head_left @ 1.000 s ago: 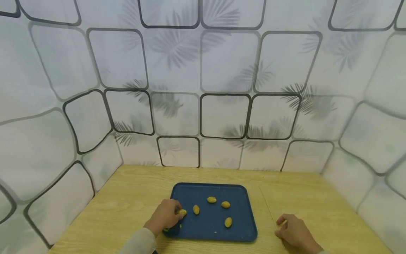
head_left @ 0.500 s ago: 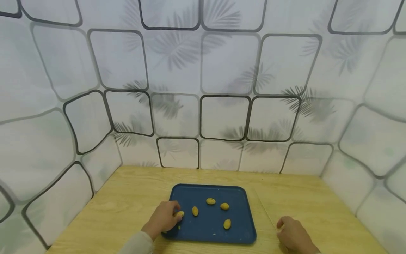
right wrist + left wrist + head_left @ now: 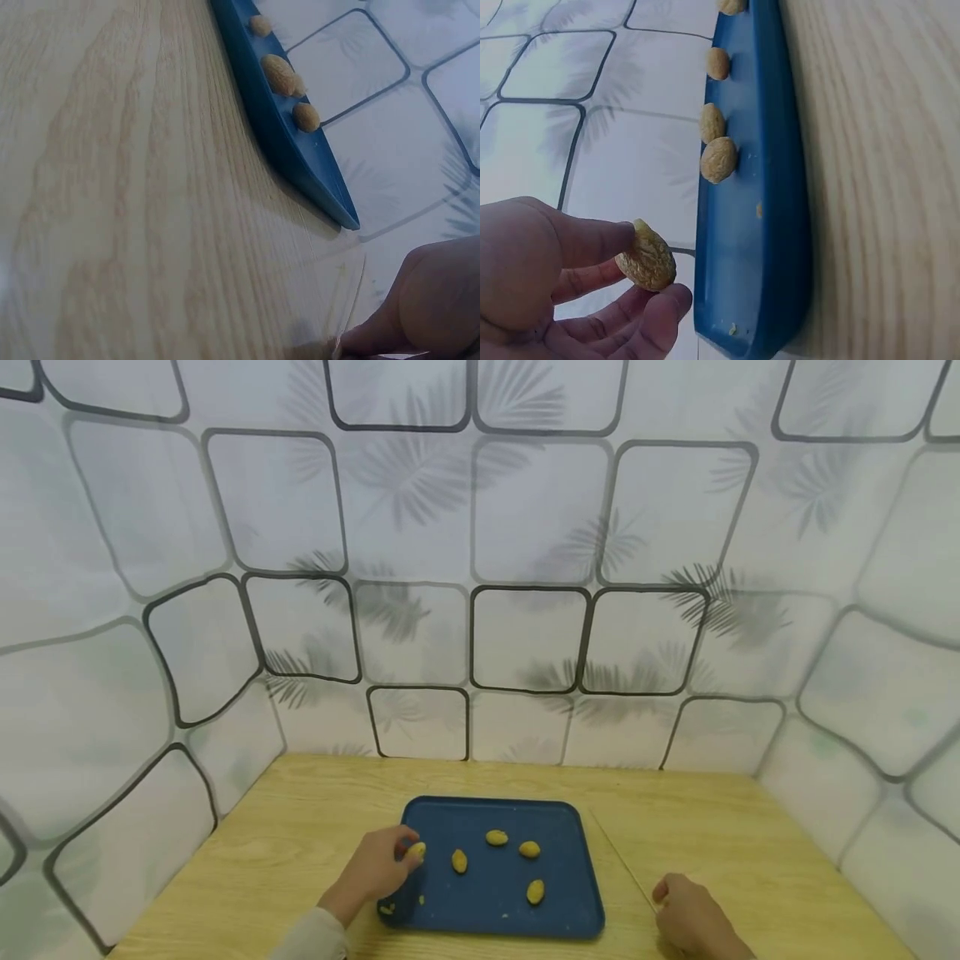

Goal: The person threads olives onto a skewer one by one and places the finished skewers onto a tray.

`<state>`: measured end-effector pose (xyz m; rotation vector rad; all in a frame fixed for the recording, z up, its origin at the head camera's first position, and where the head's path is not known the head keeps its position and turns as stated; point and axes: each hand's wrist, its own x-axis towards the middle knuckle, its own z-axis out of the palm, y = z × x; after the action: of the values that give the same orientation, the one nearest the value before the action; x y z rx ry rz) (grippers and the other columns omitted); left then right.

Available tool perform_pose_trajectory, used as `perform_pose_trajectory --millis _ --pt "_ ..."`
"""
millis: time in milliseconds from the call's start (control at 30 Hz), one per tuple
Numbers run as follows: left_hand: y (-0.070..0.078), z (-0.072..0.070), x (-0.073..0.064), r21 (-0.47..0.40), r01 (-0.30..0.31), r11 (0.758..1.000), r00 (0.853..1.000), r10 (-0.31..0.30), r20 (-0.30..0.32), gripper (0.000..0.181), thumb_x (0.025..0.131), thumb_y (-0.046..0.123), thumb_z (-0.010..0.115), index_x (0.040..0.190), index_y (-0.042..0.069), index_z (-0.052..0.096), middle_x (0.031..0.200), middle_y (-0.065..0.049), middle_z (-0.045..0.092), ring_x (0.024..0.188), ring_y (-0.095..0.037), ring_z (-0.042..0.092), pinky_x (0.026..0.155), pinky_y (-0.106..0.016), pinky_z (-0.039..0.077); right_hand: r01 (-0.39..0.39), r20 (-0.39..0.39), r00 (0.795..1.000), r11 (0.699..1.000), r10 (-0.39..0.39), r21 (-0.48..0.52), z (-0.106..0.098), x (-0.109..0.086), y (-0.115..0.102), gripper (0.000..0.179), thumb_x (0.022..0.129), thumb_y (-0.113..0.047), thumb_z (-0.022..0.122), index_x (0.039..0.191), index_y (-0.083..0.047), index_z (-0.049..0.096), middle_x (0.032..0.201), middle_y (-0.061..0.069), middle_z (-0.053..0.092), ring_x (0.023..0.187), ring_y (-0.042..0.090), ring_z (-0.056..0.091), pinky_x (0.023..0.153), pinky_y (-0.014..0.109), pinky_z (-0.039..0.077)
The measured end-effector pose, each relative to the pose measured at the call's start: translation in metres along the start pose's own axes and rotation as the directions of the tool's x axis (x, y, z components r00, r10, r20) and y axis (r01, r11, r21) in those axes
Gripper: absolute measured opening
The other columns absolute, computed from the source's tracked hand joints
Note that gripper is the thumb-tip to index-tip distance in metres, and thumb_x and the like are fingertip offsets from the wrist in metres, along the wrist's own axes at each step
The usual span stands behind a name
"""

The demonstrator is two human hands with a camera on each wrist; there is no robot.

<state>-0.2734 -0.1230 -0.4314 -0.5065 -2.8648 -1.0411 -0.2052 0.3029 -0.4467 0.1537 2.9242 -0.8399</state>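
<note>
Between the thumb and fingers of my left hand (image 3: 377, 862) is a wrinkled, yellow-brown oval dried fruit (image 3: 647, 260), held over the left side of the blue tray (image 3: 480, 910). Several similar fruits lie on the tray, including one dried fruit (image 3: 460, 861) nearest that hand and another (image 3: 536, 892) toward the right. To the right of the tray, my right hand (image 3: 696, 914) pinches one end of a long, thin, pale stick (image 3: 624, 862), which slants away over the table toward the back. The right fingertips are mostly hidden in the right wrist view.
Small yellow crumbs (image 3: 387, 909) lie in the tray's front left corner. The wooden table (image 3: 322, 793) surrounds the tray. White patterned curtains (image 3: 532, 635) enclose its back and sides.
My left hand has drawn up and left from the tray floor, bringing the dried fruit with it. The far end of the stick has swung left toward the tray; the right hand hardly moved.
</note>
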Motion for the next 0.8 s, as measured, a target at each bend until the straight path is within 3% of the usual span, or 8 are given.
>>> perform_pose_trajectory --millis 200,433,667,800 --pt "0.002 -0.009 -0.001 -0.103 0.001 0.995 1.0 0.0 0.011 0.023 0.089 0.015 0.071 0.109 0.006 0.064 0.093 -0.005 0.064 0.082 -0.021 0.06 0.066 -0.039 0.052 -0.01 -0.005 1.0 0.999 0.011 0.04 -0.001 0.001 0.003 0.026 0.076 0.005 0.053 0.101 0.005 0.059 0.092 0.011 0.062 0.082 0.026 0.058 0.071 0.047 0.051" --pt "0.003 -0.013 -0.002 -0.275 0.08 0.958 0.995 -0.06 0.078 0.028 0.093 0.012 0.066 0.117 0.001 0.059 0.101 -0.012 0.06 0.062 -0.019 0.061 0.055 -0.033 0.054 0.038 -0.023 0.999 0.997 -0.037 0.065 -0.002 0.001 0.01 0.022 0.083 0.002 0.051 0.102 0.005 0.061 0.097 0.011 0.064 0.091 0.03 0.06 0.077 0.051 0.051" --pt "0.005 -0.013 0.0 -0.335 0.101 0.937 0.995 -0.085 0.061 0.024 0.092 0.018 0.068 0.108 0.004 0.057 0.111 -0.011 0.059 0.071 -0.019 0.061 0.057 -0.033 0.052 0.051 -0.038 0.998 0.997 -0.048 0.062 -0.004 0.005 0.013 0.014 0.085 0.002 0.054 0.094 0.002 0.065 0.086 0.005 0.062 0.079 0.02 0.054 0.07 0.041 0.05" --pt "0.004 -0.017 0.002 -0.431 0.097 0.897 0.995 -0.097 0.023 0.029 0.094 0.019 0.067 0.112 0.002 0.052 0.115 -0.016 0.059 0.077 -0.021 0.063 0.061 -0.036 0.052 0.072 -0.061 0.996 0.992 -0.066 0.104 -0.005 0.009 0.011 0.01 0.088 0.001 0.06 0.097 0.001 0.065 0.086 0.003 0.062 0.083 0.019 0.059 0.072 0.039 0.052"
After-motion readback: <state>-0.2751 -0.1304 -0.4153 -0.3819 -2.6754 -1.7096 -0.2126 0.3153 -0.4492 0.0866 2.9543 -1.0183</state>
